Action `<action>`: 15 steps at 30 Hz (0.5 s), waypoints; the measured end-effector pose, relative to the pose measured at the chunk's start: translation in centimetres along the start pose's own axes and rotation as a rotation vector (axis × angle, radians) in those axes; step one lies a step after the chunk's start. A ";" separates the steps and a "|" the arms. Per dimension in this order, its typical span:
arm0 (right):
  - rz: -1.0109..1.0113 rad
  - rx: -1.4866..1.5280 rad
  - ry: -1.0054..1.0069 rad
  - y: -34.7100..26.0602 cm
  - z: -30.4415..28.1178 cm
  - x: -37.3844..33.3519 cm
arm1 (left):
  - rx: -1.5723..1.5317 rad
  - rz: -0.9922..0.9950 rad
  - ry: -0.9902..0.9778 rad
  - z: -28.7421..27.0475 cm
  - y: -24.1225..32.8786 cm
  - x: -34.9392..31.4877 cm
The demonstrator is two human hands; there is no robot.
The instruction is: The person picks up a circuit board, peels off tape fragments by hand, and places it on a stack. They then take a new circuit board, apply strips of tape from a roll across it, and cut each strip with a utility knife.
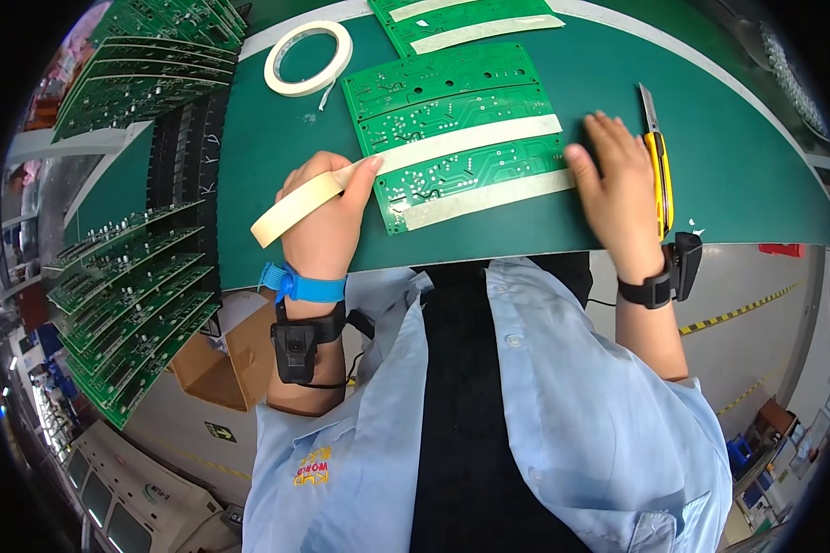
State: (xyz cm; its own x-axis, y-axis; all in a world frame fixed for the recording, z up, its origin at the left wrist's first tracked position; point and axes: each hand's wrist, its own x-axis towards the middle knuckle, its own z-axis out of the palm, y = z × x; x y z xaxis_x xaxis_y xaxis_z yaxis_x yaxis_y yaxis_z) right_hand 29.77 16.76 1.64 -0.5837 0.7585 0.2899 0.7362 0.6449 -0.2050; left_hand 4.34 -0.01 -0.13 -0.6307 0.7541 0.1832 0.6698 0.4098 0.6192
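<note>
- Head view: a green rectangular printed circuit board point(456, 106) lies flat on a dark green work mat point(729, 175), between the two hands.
- Across it runs a long, straight cream tape strip point(470, 143), its long axis going left to right and slanting slightly away from the person at the right end.
- The left hand point(337, 221) is the nearer one: thumb and forefinger are pinched on the strip's left end, at the board's left edge, so the stuck length lies rightward from these fingertips.
- From that pinch a cream tape band point(295, 209) points toward the lower left; whether it is a roll seen edge-on or a loose length, I cannot tell.
- The right hand point(621, 194) is palm down, fingers parted and holding nothing, its thumb just beside the board's right edge; contact is unclear.
- A second, lower pale tape strip point(489, 200) lies roughly parallel, its right end near that thumb.
- Right of this hand, a yellow-and-black utility knife point(662, 184) points its blade away from the person.
</note>
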 end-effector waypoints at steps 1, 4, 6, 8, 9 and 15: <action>0.040 0.115 0.025 0.4 -0.1 0.1 | 0.007 0.011 0.004 0.0 0.0 0.0; -0.024 0.272 0.026 0.5 0.1 0.2 | 0.015 0.041 0.012 0.1 -0.1 0.0; -0.153 0.317 0.039 -0.5 0.7 -0.2 | 0.036 0.071 0.019 0.2 -0.2 0.0; -0.231 0.307 0.014 -2.0 1.3 -0.7 | 0.045 0.085 0.029 0.2 -0.2 -0.1; -0.257 0.282 -0.039 -2.7 1.6 -0.9 | 0.042 0.086 0.034 0.3 -0.3 -0.1; -0.213 0.109 -0.078 -4.3 2.1 -1.1 | -0.034 0.058 0.022 0.2 -0.3 -0.1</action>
State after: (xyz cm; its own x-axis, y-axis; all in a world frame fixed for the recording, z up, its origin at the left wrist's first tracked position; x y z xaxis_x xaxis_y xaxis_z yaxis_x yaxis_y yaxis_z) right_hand 26.54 13.34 0.19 -0.7498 0.6062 0.2652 0.5545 0.7944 -0.2480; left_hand 4.31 -0.12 -0.53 -0.6003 0.7642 0.2359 0.6918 0.3482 0.6325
